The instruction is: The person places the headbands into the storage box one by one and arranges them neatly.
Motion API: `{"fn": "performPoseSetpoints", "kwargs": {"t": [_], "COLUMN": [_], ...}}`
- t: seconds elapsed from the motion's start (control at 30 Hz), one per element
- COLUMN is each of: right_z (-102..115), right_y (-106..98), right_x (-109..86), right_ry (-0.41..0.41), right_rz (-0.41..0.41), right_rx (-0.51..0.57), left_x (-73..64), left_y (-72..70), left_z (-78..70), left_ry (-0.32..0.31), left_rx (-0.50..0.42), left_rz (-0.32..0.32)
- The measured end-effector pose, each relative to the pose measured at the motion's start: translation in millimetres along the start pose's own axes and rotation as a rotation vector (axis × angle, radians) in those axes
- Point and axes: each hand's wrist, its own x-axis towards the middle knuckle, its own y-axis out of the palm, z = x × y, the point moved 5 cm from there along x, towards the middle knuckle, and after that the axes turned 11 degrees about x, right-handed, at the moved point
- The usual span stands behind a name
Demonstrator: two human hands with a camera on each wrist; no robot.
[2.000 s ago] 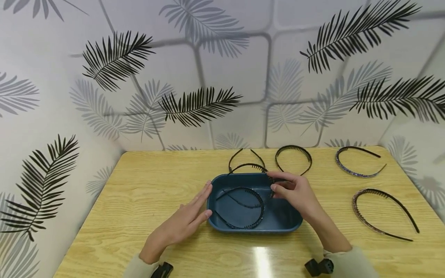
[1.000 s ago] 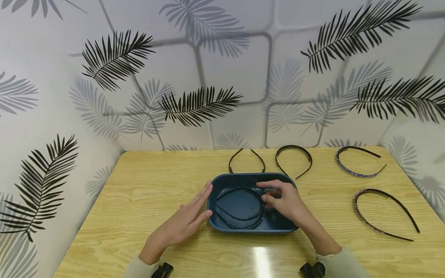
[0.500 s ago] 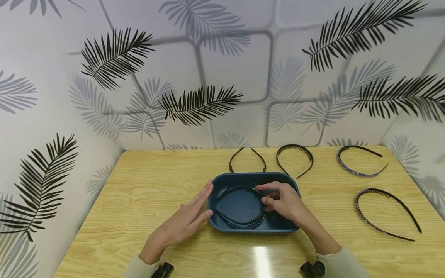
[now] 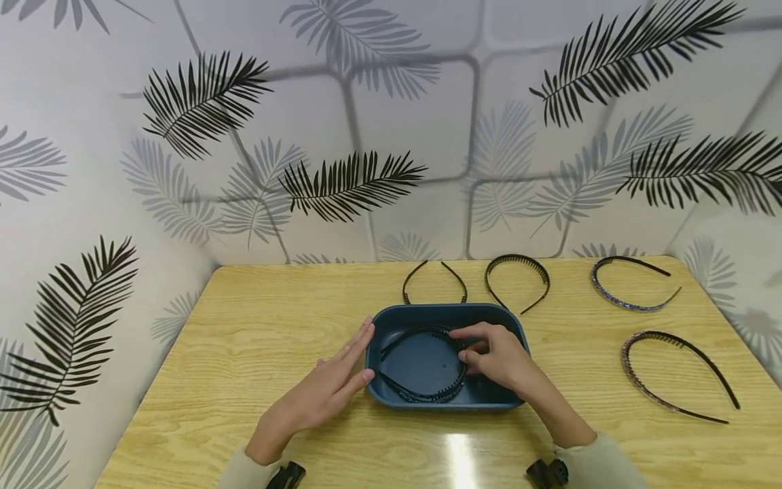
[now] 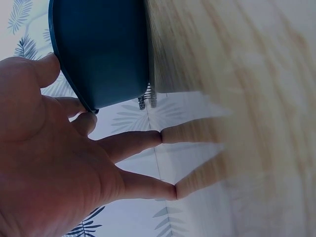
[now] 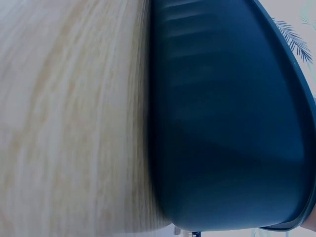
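A dark blue box [image 4: 489,406] stands on the table with several black toothed headbands [image 4: 421,396] nested together inside it, their arcs toward the right. My right hand [image 4: 502,358] reaches in over the right side, thumb and index finger pinching the arc of the top headband [image 4: 463,370]. My left hand [image 4: 318,392] rests against the box's left end with its fingers extended. In the left wrist view, the thumb and some fingers of the left hand [image 5: 59,153] touch the box rim while two others reach down to the tabletop. The right wrist view shows the box's outer wall [image 6: 227,118].
Behind the box lie a thin black headband [image 4: 455,275] and a wider toothed one [image 4: 517,257]. To the right are a blue sparkly headband [image 4: 629,308] and a brownish sparkly headband [image 4: 635,380]. A patterned wall [image 4: 415,224] borders the wooden table [image 4: 263,305] at the back.
My right hand has carried a headband from the box's back edge down and leftward, laying it over the others. The left hand has stayed at the box's left end.
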Motion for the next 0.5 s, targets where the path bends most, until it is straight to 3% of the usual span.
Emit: {"fn": "performPoseSetpoints", "kwargs": {"t": [0.5], "right_z": [-0.6], "right_y": [2.1], "right_x": [0.2], "right_ry": [-0.013], "right_rz": [-0.006], "right_rx": [-0.109], "left_x": [0.1], "left_y": [1.5], "left_z": [2.1], "left_ry": [0.001], "left_rx": [0.022], "left_rz": [-0.004]}}
